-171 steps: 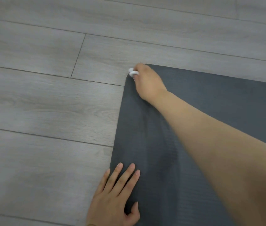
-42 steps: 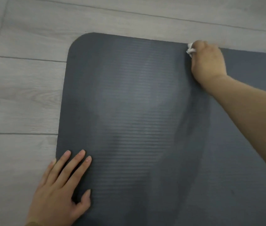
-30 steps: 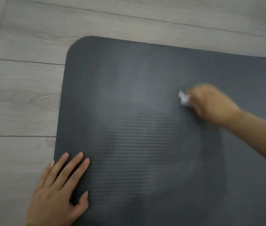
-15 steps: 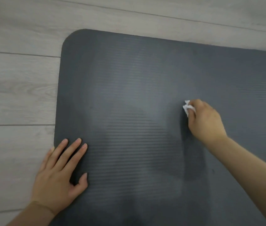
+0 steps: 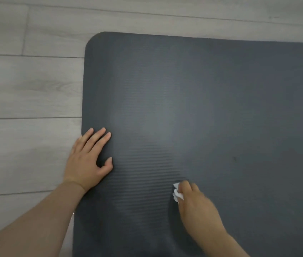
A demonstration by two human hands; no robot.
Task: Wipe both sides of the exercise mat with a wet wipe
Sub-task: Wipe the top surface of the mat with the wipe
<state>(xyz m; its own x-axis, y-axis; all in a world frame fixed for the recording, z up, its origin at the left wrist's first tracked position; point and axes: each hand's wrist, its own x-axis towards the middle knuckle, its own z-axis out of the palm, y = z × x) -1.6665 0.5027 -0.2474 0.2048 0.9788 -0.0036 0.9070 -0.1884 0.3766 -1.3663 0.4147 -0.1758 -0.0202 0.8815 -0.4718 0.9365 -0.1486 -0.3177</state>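
The right hand (image 5: 198, 206) grips the wipe (image 5: 177, 194), rubbing the mat (image 5: 212, 99) lying on the floor (image 5: 26, 89); the left hand (image 5: 89, 160) presses flat, fingers straight, near its left edge. Next, probably unwiped stretches rightward.

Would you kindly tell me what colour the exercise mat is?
The ribbed foam exercise mat is dark charcoal grey, seen in the head view.

Wet wipe (image 5: 177, 194) mostly hidden under blurred right hand (image 5: 198, 210); mat (image 5: 221, 99) cut off right.
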